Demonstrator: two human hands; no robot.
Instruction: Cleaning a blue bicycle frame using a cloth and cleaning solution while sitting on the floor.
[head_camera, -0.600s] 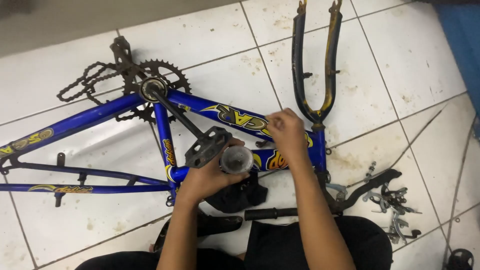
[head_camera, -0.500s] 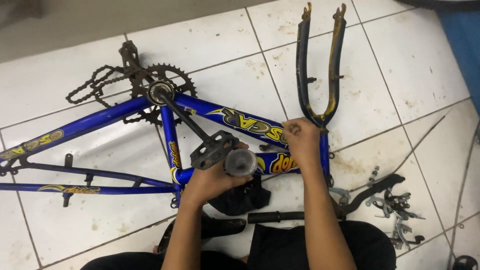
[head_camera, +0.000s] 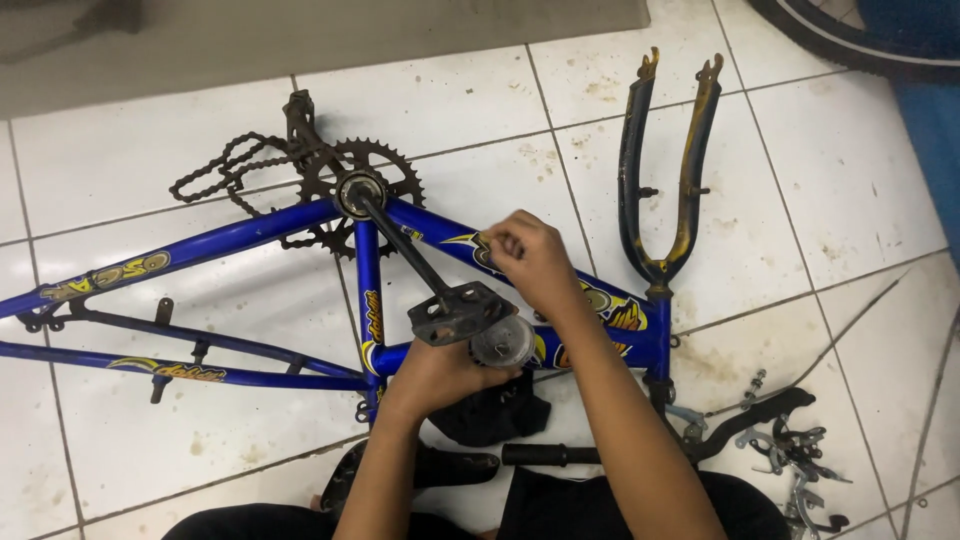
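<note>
Two bare hands worked over a blue bicycle frame (head_camera: 250, 235) that lay flat on the white floor tiles (head_camera: 120, 160). The left hand (head_camera: 440, 372) was wrapped around a small round container (head_camera: 503, 342) with a pale, translucent top, held just below the black pedal (head_camera: 462, 312) and against the frame's lower tube. The right hand (head_camera: 530, 262) rested on the down tube, its fingers curled together as if pinching something small; what it pinched, if anything, could not be made out from the head view.

A black crank arm (head_camera: 400, 250) ran from the pedal up to the bottom bracket, where a rusty chainring (head_camera: 365, 190) sat with a loose chain (head_camera: 225, 170) bunched beside it on the tiles. A black and yellow fork (head_camera: 665, 170) stood out from the head tube, its two legs pointing away from the person. Below the frame, near the person's knees, lay a black saddle (head_camera: 420, 470), a black handlebar grip (head_camera: 550, 456) and a dark crumpled rag (head_camera: 490, 415). To the right, a scatter of brake parts (head_camera: 790, 455) lay on the tiles, well apart from both hands.
</note>
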